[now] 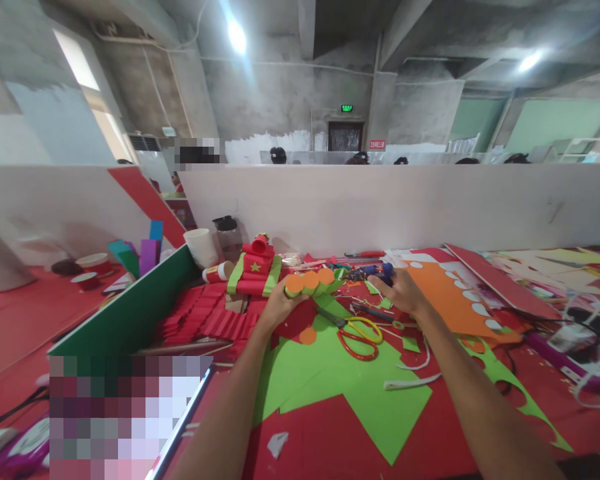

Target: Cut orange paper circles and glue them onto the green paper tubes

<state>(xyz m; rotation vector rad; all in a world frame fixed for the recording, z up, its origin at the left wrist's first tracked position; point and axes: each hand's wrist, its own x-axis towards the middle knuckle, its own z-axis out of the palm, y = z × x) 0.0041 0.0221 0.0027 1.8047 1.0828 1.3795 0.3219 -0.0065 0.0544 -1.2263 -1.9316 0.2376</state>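
Observation:
My left hand (283,303) is closed on a green paper piece (311,281) made of joined rolls with orange discs on their ends. In my right hand (403,291) is a dark blue glue gun (375,272), its nozzle pointing left at the right end of that piece. Whether nozzle and paper touch, I cannot tell. Below both hands lie scissors (361,337) with red and yellow handles, on a cut green sheet (330,380). A loose orange disc (308,335) rests near my left wrist, and a dark, slim tool (377,311) lies below the glue gun.
Folded red paper strips (195,317) and a red-and-green paper model with a star (255,267) stand left. A green divider (125,307) and a phone edge (180,427) are nearer. To the right lie an orange sheet (440,300) and a cut green sheet (525,393). A white partition (380,207) runs behind.

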